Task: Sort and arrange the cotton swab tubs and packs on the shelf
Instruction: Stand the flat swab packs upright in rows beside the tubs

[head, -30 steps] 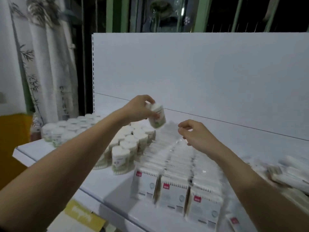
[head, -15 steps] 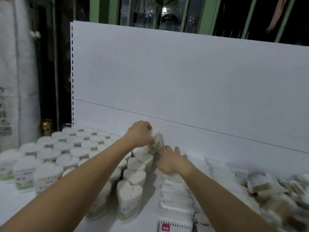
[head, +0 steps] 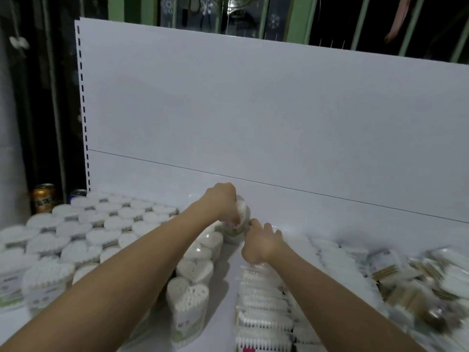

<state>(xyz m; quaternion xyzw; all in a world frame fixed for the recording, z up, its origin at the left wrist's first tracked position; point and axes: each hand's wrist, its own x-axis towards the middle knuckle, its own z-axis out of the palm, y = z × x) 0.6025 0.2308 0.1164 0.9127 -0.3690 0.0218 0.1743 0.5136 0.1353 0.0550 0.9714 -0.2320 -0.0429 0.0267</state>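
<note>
At shelf [head: 229,283] back edge: left hand [head: 223,203] grips cotton swab tub [head: 241,212], tilted, over rearmost tub of heart-shaped tub column [head: 194,269]. Right hand [head: 261,243] beside it, fingers loosely spread, touching tub base. Flat packs row [head: 261,308] below wrist. Risk: tilted tub toppling column if released off-centre.

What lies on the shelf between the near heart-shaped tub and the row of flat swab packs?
In the head view, only bare white shelf separates the heart-shaped tub from the row of flat swab packs.
</note>
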